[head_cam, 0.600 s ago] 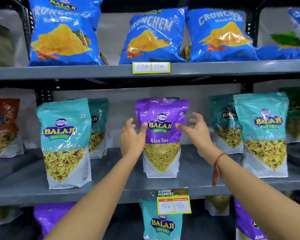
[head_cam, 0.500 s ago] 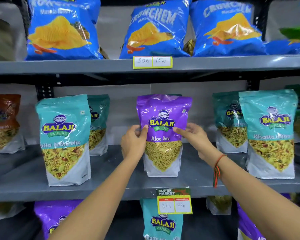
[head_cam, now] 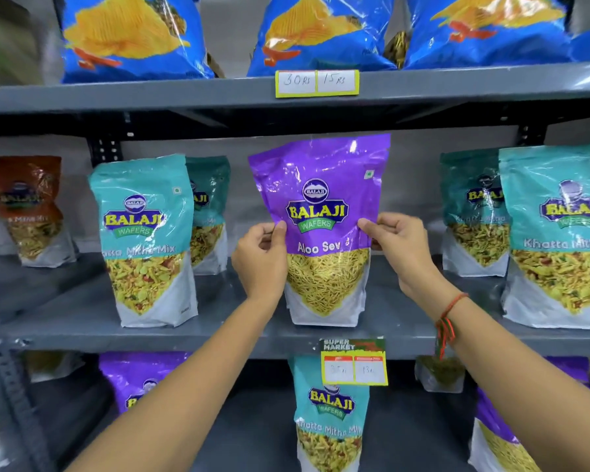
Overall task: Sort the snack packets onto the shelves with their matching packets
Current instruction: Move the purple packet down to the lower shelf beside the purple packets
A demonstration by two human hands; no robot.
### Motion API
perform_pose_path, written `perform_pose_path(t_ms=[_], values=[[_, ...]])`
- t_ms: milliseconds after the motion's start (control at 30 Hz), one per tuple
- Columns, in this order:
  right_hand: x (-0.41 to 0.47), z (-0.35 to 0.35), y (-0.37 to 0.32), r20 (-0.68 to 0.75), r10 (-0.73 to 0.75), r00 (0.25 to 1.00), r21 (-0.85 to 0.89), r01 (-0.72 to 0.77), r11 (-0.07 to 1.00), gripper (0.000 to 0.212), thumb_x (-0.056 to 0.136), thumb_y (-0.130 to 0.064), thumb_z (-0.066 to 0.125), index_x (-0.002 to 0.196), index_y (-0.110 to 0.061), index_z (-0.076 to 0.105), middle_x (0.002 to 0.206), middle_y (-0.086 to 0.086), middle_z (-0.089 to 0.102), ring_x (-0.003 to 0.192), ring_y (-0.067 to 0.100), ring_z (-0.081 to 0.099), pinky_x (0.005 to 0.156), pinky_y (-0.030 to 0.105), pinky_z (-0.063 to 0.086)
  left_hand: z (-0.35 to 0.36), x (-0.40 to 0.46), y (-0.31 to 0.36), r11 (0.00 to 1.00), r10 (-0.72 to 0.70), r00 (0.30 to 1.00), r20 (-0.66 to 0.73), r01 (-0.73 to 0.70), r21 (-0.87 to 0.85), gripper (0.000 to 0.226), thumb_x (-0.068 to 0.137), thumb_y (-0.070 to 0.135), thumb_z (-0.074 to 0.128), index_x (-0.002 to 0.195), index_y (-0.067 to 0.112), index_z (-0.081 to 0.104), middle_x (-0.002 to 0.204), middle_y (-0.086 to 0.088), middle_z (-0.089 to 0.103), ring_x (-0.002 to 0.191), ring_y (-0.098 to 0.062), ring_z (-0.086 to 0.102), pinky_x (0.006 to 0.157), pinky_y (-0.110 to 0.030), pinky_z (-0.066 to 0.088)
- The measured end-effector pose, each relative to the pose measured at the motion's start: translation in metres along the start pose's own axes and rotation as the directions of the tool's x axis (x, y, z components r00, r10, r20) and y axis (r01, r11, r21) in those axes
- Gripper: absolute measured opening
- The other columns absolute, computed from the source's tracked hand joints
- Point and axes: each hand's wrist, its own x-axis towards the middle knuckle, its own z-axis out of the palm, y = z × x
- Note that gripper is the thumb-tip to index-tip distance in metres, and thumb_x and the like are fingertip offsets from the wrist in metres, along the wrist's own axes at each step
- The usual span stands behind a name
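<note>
A purple Aloo Sev packet [head_cam: 324, 185] stands upright at the middle of the grey middle shelf [head_cam: 218, 332]. My left hand [head_cam: 261, 260] pinches its left edge and my right hand [head_cam: 397, 247] pinches its right edge. Teal Khatta Mitha Mix packets stand on the same shelf: one front left [head_cam: 143, 240] with another behind it [head_cam: 206, 212], and two at the right [head_cam: 556, 233] [head_cam: 474, 212]. On the shelf below, purple packets sit at the left [head_cam: 140, 379] and the right [head_cam: 498, 437], with a teal packet [head_cam: 329, 413] between them.
Blue Crunchem chip bags [head_cam: 133, 35] line the top shelf above a price label [head_cam: 316, 82]. An orange-brown packet [head_cam: 24, 206] stands at the far left of the middle shelf. A supermarket price tag [head_cam: 354, 362] hangs from that shelf's front edge.
Both hands went from open beside the purple packet to gripping its edges. The packet now sits a little higher and tilted, and the view has moved closer to the shelf.
</note>
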Motion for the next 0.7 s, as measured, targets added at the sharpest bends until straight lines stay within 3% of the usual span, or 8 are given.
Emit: perform_pose_path(t_ms=[200, 300, 367, 433, 500, 567, 600, 700], values=[[-0.073, 0.029, -0.022, 0.104, -0.045, 0.994, 0.077, 0.037, 0.996, 0.010, 0.089, -0.008, 0.068, 0.085, -0.013, 0.076, 0.075, -0.005, 0.078, 0.069, 0.006, 0.069, 0.063, 0.018, 0.053, -0.081, -0.048, 0.016, 0.981, 0.001, 0.999, -0.048, -0.010, -0.195, 0.027, 0.091, 0.010, 0.066, 0.072, 0.029, 0.064, 0.059, 0.016, 0.067, 0.058, 0.008, 0.056, 0.062, -0.010, 0.045], [-0.119, 0.049, -0.004, 0.162, -0.019, 0.987, 0.063, 0.009, 0.998, 0.010, 0.086, -0.009, 0.071, 0.078, -0.011, 0.075, 0.076, 0.009, 0.070, 0.072, 0.015, 0.056, 0.066, 0.032, 0.043, -0.123, -0.082, -0.005, 0.964, -0.120, 0.991, -0.056, 0.103, -0.244, 0.023, 0.092, 0.009, 0.066, 0.074, 0.024, 0.066, 0.063, 0.017, 0.069, 0.065, 0.005, 0.057, 0.067, -0.014, 0.047], [-0.151, 0.060, 0.017, 0.200, 0.028, 0.979, 0.072, -0.043, 0.996, 0.012, 0.083, -0.016, 0.073, 0.072, -0.015, 0.076, 0.072, 0.013, 0.067, 0.071, 0.017, 0.051, 0.065, 0.037, 0.038, -0.147, -0.106, -0.026, 0.963, -0.170, 0.984, -0.050, 0.156, -0.222, 0.017, 0.091, 0.013, 0.066, 0.077, 0.022, 0.069, 0.069, 0.011, 0.070, 0.070, -0.002, 0.058, 0.070, -0.020, 0.049], [-0.178, 0.070, 0.041, 0.236, 0.074, 0.969, 0.062, -0.091, 0.994, 0.011, 0.083, -0.021, 0.073, 0.075, -0.015, 0.077, 0.072, 0.014, 0.075, 0.070, 0.015, 0.055, 0.064, 0.036, 0.041, -0.170, -0.128, -0.049, 0.964, -0.211, 0.976, -0.061, 0.197, -0.180, 0.018, 0.091, 0.012, 0.067, 0.076, 0.023, 0.070, 0.066, 0.014, 0.071, 0.067, 0.003, 0.058, 0.068, -0.014, 0.048], [-0.199, 0.080, 0.068, 0.272, 0.145, 0.951, 0.031, -0.159, 0.987, 0.019, 0.086, -0.014, 0.072, 0.068, -0.020, 0.077, 0.063, -0.002, 0.074, 0.062, 0.004, 0.057, 0.062, 0.025, 0.044, -0.188, -0.148, -0.080, 0.966, -0.241, 0.968, -0.077, 0.231, -0.114, 0.019, 0.089, 0.015, 0.070, 0.073, 0.026, 0.071, 0.065, 0.018, 0.070, 0.064, 0.006, 0.057, 0.067, -0.011, 0.048], [-0.213, 0.089, 0.097, 0.298, 0.182, 0.937, -0.057, -0.173, 0.983, 0.030, 0.088, -0.013, 0.071, 0.062, -0.028, 0.073, 0.051, -0.012, 0.061, 0.052, -0.002, 0.048, 0.054, 0.021, 0.038, -0.204, -0.162, -0.111, 0.958, -0.287, 0.953, -0.099, 0.286, -0.022, 0.011, 0.081, 0.036, 0.073, 0.074, 0.029, 0.074, 0.069, 0.012, 0.071, 0.064, -0.005, 0.059, 0.069, -0.022, 0.050], [-0.218, 0.094, 0.111, 0.308, 0.197, 0.931, -0.100, -0.174, 0.980, 0.028, 0.088, -0.016, 0.071, 0.064, -0.030, 0.073, 0.050, -0.012, 0.058, 0.051, -0.001, 0.045, 0.053, 0.023, 0.035, -0.208, -0.167, -0.125, 0.949, -0.309, 0.945, -0.107, 0.313, 0.033, 0.017, 0.076, 0.046, 0.071, 0.075, 0.030, 0.074, 0.070, 0.009, 0.072, 0.065, -0.011, 0.059, 0.069, -0.028, 0.051], [-0.223, 0.103, 0.156, 0.307, 0.276, 0.911, -0.193, -0.224, 0.955, 0.027, 0.087, -0.020, 0.072, 0.061, -0.027, 0.070, 0.047, -0.013, 0.056, 0.048, -0.002, 0.043, 0.050, 0.024, 0.033, -0.208, -0.172, -0.160, 0.925, -0.346, 0.930, -0.121, 0.360, 0.125, 0.029, 0.073, 0.051, 0.070, 0.079, 0.023, 0.074, 0.068, 0.022, 0.072, 0.061, 0.001, 0.061, 0.066, -0.018, 0.050]])
